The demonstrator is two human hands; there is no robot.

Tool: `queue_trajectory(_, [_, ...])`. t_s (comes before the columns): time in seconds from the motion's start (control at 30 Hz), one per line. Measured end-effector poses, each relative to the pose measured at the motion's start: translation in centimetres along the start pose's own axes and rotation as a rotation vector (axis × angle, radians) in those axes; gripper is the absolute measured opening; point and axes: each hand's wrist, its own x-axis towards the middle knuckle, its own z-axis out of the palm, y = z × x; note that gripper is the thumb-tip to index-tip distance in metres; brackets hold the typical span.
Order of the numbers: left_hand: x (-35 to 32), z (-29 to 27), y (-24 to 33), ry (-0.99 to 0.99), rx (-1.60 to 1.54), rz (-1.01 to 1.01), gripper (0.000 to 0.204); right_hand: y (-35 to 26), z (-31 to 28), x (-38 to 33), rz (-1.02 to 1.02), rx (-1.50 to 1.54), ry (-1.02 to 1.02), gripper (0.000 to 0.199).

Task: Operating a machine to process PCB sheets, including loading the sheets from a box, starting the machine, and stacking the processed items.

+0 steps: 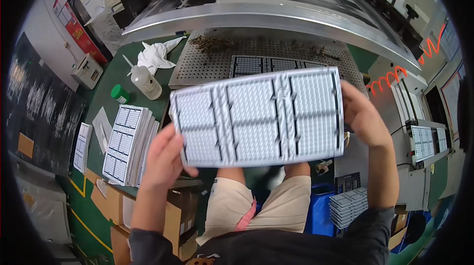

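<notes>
Handling step, I think: left hand [164, 159] + right hand [365, 117] hold panel [256, 117] by ends; next move wants it level

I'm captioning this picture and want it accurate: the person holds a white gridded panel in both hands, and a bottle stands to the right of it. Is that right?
Not quite: in the head view, the bottle stands to the left of the white gridded panel, not the right. The left hand and right hand do hold the panel.
</notes>
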Motion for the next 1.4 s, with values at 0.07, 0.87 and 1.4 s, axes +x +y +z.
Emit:
queue_trajectory(0.07, [3.6,0.9,0.8,0.013,0.035,-0.007,0.038,0.4,-0.2,-0.2,0.162,-0.080,0.087,0.058])
queue_trajectory(0.87, [28.2,-0.1,0.1,0.151,1.372,0.582,0.036,7.4,-12.2,11.0,0.176,-1.060,0.659,0.047])
queue_trajectory(1.4, [27.7,0.4,0.5,0.172,1.435,0.582,0.041,6.8,-11.3,10.3,0.176,-0.914,0.675,0.044])
